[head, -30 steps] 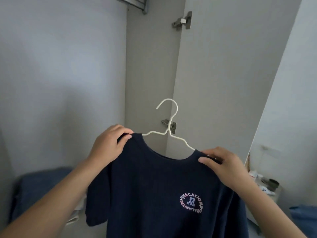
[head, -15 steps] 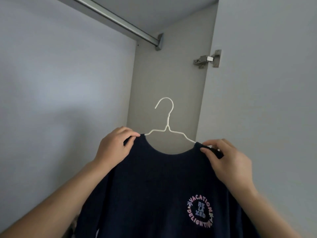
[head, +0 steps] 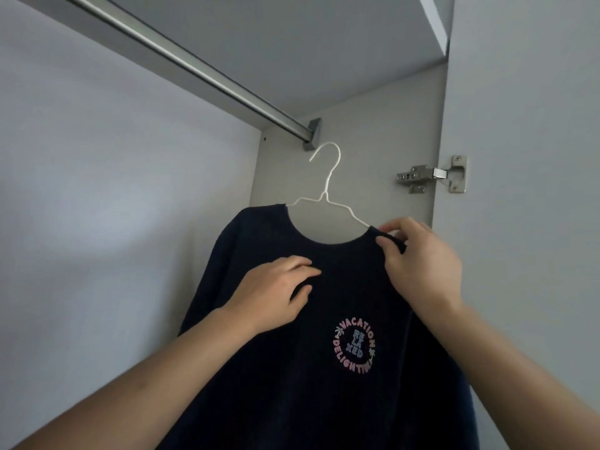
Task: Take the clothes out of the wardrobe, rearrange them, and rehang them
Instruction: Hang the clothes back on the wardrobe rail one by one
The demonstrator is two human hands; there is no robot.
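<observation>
We pinch the navy T-shirt (head: 292, 368) shoulder with the right hand (head: 422, 264); left hand (head: 276, 293) rests flat; the hanger hook (head: 326, 157) sits just below the rail (head: 181, 63) end.

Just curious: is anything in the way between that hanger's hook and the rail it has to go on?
Nothing visible: the white hanger has its hook just below the rail, near the end bracket.
</observation>
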